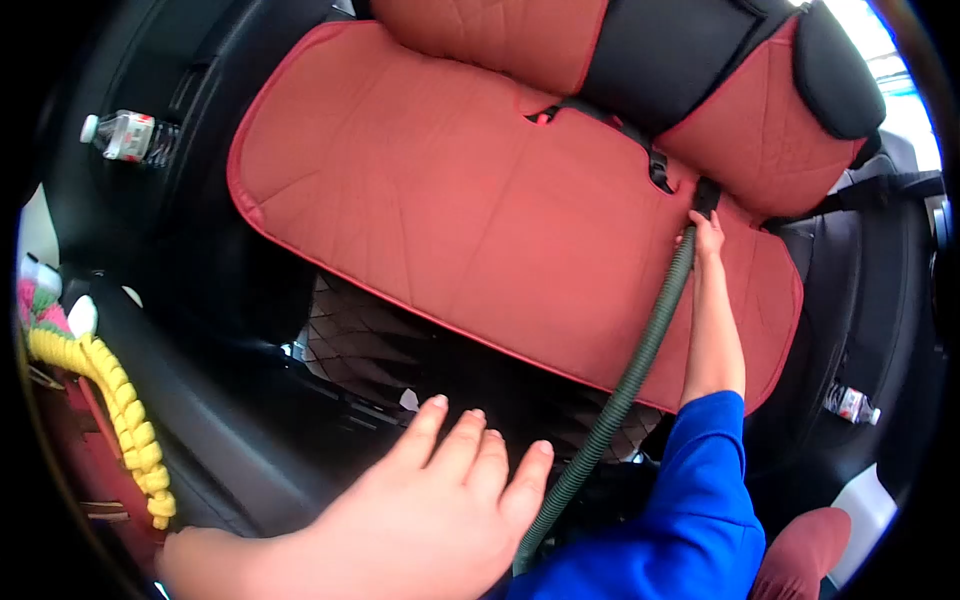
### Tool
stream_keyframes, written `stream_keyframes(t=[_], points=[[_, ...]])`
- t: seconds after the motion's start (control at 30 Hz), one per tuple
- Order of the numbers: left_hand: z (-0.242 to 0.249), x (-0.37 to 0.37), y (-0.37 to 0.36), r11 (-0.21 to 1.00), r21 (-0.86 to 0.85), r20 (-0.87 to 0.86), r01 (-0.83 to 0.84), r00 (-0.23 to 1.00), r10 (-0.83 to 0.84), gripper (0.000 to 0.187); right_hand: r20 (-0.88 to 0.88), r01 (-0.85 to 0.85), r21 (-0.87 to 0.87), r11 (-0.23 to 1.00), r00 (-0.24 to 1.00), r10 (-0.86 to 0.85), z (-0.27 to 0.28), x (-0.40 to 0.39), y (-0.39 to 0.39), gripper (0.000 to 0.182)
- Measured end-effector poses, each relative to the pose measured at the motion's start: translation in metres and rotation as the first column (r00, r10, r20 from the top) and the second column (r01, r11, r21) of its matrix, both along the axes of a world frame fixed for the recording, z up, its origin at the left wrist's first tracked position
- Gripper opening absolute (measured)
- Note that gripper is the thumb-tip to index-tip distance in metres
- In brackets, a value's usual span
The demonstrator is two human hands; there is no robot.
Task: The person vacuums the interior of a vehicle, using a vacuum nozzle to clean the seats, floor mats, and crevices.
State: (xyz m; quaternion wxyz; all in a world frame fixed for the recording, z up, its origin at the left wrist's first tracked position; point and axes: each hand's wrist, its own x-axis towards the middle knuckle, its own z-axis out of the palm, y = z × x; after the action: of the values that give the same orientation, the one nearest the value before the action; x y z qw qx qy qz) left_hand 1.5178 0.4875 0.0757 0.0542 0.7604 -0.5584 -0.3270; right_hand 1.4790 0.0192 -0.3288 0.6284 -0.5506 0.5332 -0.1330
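My right hand point(706, 235), at the end of a blue sleeve, is closed round the front end of a vacuum cleaner hose. A black nozzle point(707, 195) points from it into the crease between the red seat cushion point(430, 210) and the backrest point(760, 120). The dark green ribbed hose point(640, 350) runs from there down across the seat's front edge to the bottom of the view. Close to the camera, my left hand point(440, 500) is open, fingers stretched and apart, holding nothing. It hovers in front of the seat, over the dark footwell, and hides part of it.
A plastic bottle point(128, 136) sits in the left door, another bottle point(855, 404) in the right door. Black seat belt buckles point(660, 170) poke up at the cushion's rear. A yellow braided strap point(125, 420) hangs at the left. A red-covered front seat part point(808, 555) shows lower right.
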Motion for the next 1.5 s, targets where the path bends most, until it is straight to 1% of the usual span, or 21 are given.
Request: stream_keyframes(t=[0.1,0.17,0.3,0.37,0.47,0.5,0.57,0.63,0.7,0.83,0.9,1.03,1.1,1.2,1.23,1.27,1.3,1.33,1.37,1.43,1.5], points=[[-0.004,0.017,-0.003,0.996,-0.052,-0.180,0.066,0.981,-0.075,0.051,0.146,-0.128,0.242,0.962,0.985,0.094,0.064,0.003,0.042,0.080],[-0.006,0.018,0.000,0.991,-0.090,-0.171,0.096,0.979,-0.110,0.052,0.272,-0.294,0.240,0.925,0.935,0.226,0.084,-0.009,0.065,0.076],[0.008,0.010,0.003,0.989,-0.046,-0.036,0.139,0.989,-0.140,0.049,0.122,-0.243,0.255,0.936,0.968,0.218,0.086,0.035,0.093,0.081],[0.011,0.005,0.004,0.994,-0.055,0.042,0.097,0.995,-0.094,0.048,0.102,-0.236,0.163,0.958,0.970,0.222,0.054,0.081,0.103,0.078],[0.009,0.005,0.002,0.995,-0.045,0.016,0.085,0.996,-0.084,0.047,0.057,-0.316,-0.136,0.939,0.944,0.325,0.012,0.135,0.166,0.079],[0.009,0.003,0.002,0.996,-0.040,0.014,0.086,0.996,-0.085,0.047,-0.009,-0.283,-0.298,0.912,0.956,0.294,-0.006,0.140,0.190,0.068],[0.009,0.002,0.002,0.996,-0.055,0.027,0.071,0.997,-0.070,0.047,0.092,-0.443,-0.169,0.880,0.882,0.462,-0.005,0.140,0.232,0.077],[0.008,0.003,0.003,0.996,-0.054,-0.024,0.065,0.997,-0.066,0.046,0.177,-0.415,-0.008,0.910,0.895,0.410,0.034,0.133,0.244,0.079],[0.008,0.003,0.005,0.990,-0.070,0.100,0.119,0.989,-0.112,0.046,0.191,-0.424,0.023,0.905,0.891,0.412,0.043,0.120,0.206,0.076],[0.008,0.002,0.006,0.991,-0.119,0.052,0.060,0.997,-0.054,0.045,0.062,-0.438,0.041,0.898,0.898,0.435,0.063,0.083,0.145,0.069],[0.009,0.003,0.006,0.992,-0.106,0.028,0.068,0.997,-0.066,0.045,0.163,-0.209,0.061,0.976,0.967,0.197,0.056,0.071,0.137,0.073],[0.009,0.002,0.007,0.988,-0.123,0.118,0.095,0.990,-0.081,0.045,0.218,-0.166,-0.020,0.986,0.962,0.166,0.080,0.005,0.153,0.073],[0.010,0.002,0.007,0.991,-0.123,0.044,0.055,0.998,-0.050,0.045,0.264,-0.028,-0.046,0.999,0.964,0.039,0.107,-0.037,0.171,0.045],[-0.002,-0.004,0.002,0.993,-0.115,-0.004,0.010,1.000,-0.011,0.046,0.173,0.402,0.146,0.904,0.889,-0.423,0.088,-0.117,0.158,0.024],[-0.010,-0.003,0.006,0.991,-0.132,-0.077,-0.009,0.997,-0.001,0.049,0.158,0.532,0.122,0.838,0.823,-0.545,0.074,-0.144,0.154,0.032],[-0.010,-0.001,0.005,0.988,-0.154,-0.050,0.019,0.998,-0.028,0.053,0.076,0.571,-0.178,0.802,0.820,-0.567,0.041,-0.179,0.147,0.035],[0.003,0.000,-0.001,0.999,-0.040,-0.019,-0.021,1.000,0.021,0.040,0.003,0.536,-0.455,0.711,0.799,-0.601,0.019,-0.206,0.145,0.040],[0.003,0.004,-0.005,1.000,-0.004,-0.063,0.022,0.998,-0.023,0.046,-0.264,0.319,-0.689,0.651,0.726,-0.635,0.035,-0.218,0.156,0.046],[0.002,0.006,-0.007,0.997,0.037,-0.107,0.063,0.993,-0.059,0.051,-0.483,0.025,-0.805,0.593,0.554,-0.678,0.051,-0.225,0.170,0.054],[0.004,0.005,-0.008,0.997,0.049,-0.103,0.057,0.993,-0.052,0.051,-0.521,-0.026,-0.820,0.572,0.449,-0.726,0.040,-0.244,0.167,0.060],[0.003,0.005,-0.006,0.997,0.057,-0.088,0.043,0.995,-0.038,0.051,-0.143,0.611,-0.583,0.535,0.571,-0.808,0.025,-0.253,0.156,0.054]])
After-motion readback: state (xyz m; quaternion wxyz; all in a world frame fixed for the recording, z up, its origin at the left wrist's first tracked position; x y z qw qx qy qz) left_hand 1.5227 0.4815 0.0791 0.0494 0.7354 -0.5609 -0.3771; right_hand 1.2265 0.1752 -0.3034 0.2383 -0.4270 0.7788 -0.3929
